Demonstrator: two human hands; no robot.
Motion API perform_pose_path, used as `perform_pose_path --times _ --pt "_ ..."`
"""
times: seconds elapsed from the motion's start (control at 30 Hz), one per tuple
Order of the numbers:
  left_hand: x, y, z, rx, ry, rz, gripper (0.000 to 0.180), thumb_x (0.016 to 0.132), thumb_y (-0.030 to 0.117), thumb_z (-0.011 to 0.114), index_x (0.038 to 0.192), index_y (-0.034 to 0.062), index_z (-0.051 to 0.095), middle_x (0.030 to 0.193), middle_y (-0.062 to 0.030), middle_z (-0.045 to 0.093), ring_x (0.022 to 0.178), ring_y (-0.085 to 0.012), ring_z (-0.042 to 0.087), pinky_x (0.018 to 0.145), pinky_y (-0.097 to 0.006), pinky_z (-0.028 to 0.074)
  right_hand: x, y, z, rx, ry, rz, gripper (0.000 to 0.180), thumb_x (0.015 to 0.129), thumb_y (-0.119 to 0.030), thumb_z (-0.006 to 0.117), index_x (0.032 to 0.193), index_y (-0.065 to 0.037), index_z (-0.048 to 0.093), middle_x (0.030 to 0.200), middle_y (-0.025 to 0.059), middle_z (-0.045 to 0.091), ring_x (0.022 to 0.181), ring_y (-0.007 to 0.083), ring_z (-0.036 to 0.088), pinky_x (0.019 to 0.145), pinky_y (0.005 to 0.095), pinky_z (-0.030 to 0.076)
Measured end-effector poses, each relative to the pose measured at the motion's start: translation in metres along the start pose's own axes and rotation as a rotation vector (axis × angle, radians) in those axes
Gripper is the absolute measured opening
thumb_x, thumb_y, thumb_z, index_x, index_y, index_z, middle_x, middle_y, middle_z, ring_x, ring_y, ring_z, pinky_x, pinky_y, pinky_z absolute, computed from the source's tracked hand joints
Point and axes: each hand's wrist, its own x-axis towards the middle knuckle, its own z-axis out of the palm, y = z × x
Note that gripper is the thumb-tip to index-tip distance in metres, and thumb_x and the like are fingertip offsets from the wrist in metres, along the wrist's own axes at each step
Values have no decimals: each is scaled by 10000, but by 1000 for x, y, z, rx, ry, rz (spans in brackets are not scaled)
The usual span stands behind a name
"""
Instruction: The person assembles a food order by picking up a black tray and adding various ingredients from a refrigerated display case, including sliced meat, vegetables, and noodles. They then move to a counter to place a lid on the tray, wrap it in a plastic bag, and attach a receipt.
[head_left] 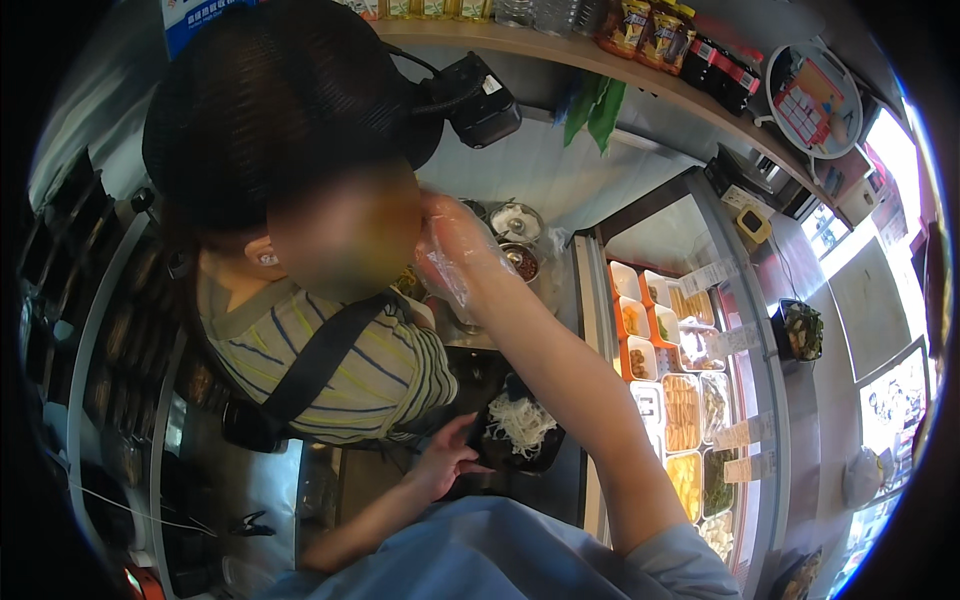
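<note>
The black bowl [552,452] of soft white shreds [520,425] looks light, best held by its rim; the left hand [440,468] spreads its fingers beside it, while the gloved right hand's [458,250] cannot be told.

The place was a small food shop or stall: a metal-framed display case [723,245] held rows of food trays [626,362], bottled drinks [660,35] stood along a wooden shelf [560,45], and the person's right hand [452,250] wore a clear plastic glove [458,287].

Glossy thin plastic glove [455,262], matt cloth shirt [415,365], smooth wood-look shelf [560,46]
</note>
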Motion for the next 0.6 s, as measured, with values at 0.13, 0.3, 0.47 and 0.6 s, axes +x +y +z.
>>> perform_pose_path --times 0.13,0.3,0.47,0.6 --pt "3 -3 -3 -38 -17 11 671 810 -174 456 1413 114 397 1323 -88 513 1089 -263 617 845 -508 587 11 7 -11 -13 -60 0 250 964 -96 456 1151 37 556 1059 139 631 933 219 635 835 330 535" --pt "-2 2 1 -33 11 35 661 799 -182 448 1403 84 400 1294 -126 543 1121 -300 606 865 -522 578 12 7 -7 -40 -51 11 214 948 -113 473 1066 18 595 970 119 645 846 206 641 738 318 545" --pt "-1 1 -3 -34 4 51 654 795 -185 443 1397 68 401 1285 -149 553 1141 -322 599 889 -530 566 2 1 8 -4 25 15 227 905 -53 532 1100 53 580 1060 141 597 946 230 602 784 318 533" --pt "-1 2 -1 -55 -2 47 668 798 -186 450 1404 90 403 1281 -124 557 1085 -293 626 864 -531 574 5 1 2 80 -74 -5 296 861 5 601 1143 86 560 1171 172 544 1094 264 546 856 318 516"
